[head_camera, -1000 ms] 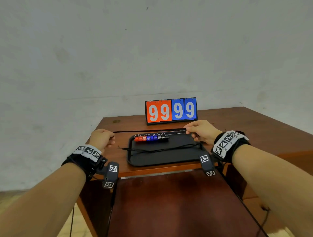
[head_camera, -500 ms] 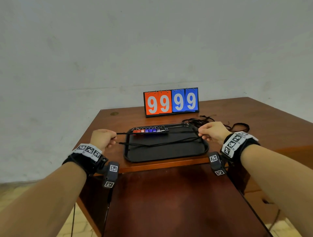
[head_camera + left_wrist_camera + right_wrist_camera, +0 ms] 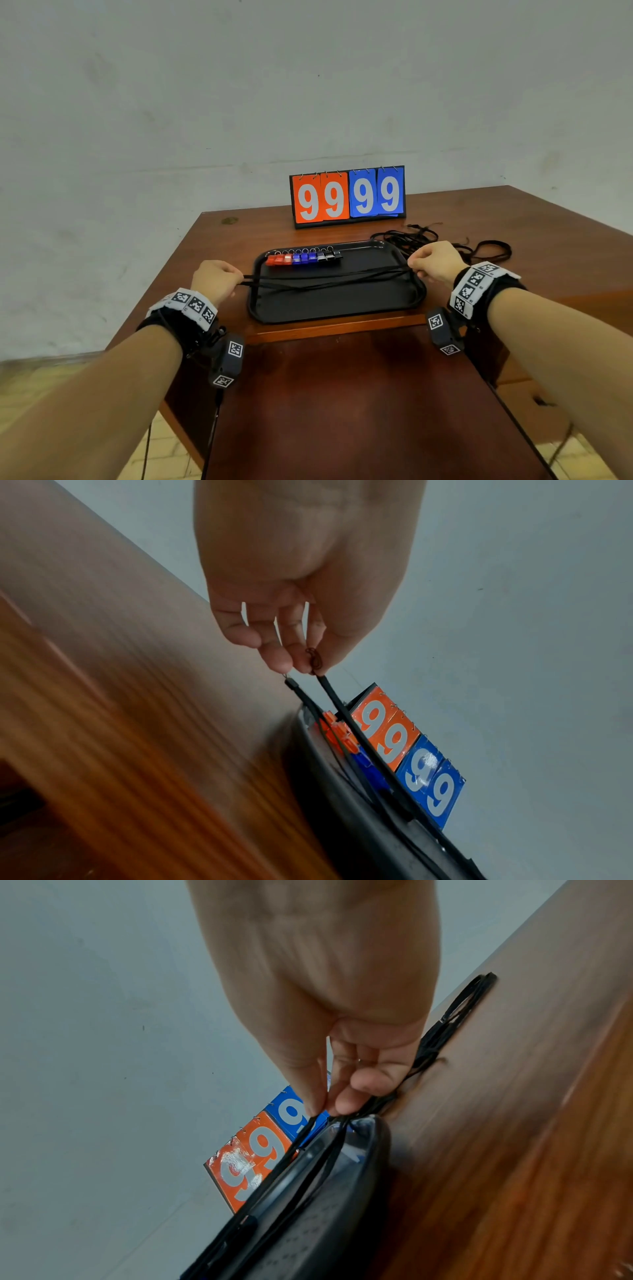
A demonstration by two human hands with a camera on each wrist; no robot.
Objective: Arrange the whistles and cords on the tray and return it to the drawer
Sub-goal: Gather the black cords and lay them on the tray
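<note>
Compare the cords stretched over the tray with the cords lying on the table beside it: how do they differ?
The stretched cords run nearly straight across the tray, pinched by the left hand and right hand. The loose cords lie tangled on the table, unheld. Both are black.

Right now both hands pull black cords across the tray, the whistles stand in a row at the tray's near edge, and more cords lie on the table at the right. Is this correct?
One detail is wrong. The head view shows the whistles lined along the far edge of the tray, beside the scoreboard, not the near edge. The left hand and right hand do stretch the black cords, and more cords lie at the right.
</note>
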